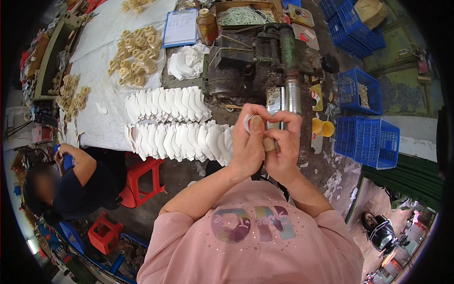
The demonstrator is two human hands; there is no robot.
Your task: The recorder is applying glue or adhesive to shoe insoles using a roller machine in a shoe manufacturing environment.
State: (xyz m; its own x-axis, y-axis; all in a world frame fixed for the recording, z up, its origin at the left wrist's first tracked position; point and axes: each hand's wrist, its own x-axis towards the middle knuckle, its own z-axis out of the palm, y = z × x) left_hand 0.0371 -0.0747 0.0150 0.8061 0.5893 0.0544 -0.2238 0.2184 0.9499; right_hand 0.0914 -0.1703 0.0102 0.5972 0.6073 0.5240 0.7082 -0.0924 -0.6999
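My two hands are raised close together in front of the machine's shiny metal rollers. My left hand [248, 142] is closed, thumb on top, on a small white curved piece [247, 124], mostly hidden by the fingers. Right beside it, my right hand [283, 151] has its fingers curled round a small beige piece [269, 144]; its full shape is hidden. Whether the two pieces touch cannot be made out. Two long rows of white curved pieces, a far row [165, 103] and a near row [177, 141], stand packed on the table left of my hands.
The dark machine [241, 61] stands ahead. Beige fittings [137, 54] lie in heaps on the white-covered table [94, 42], near a clipboard [180, 27]. Blue crates [366, 142] line the right side, with yellow cups [323, 127] nearer. Another person [80, 184] sits left by red stools [143, 182].
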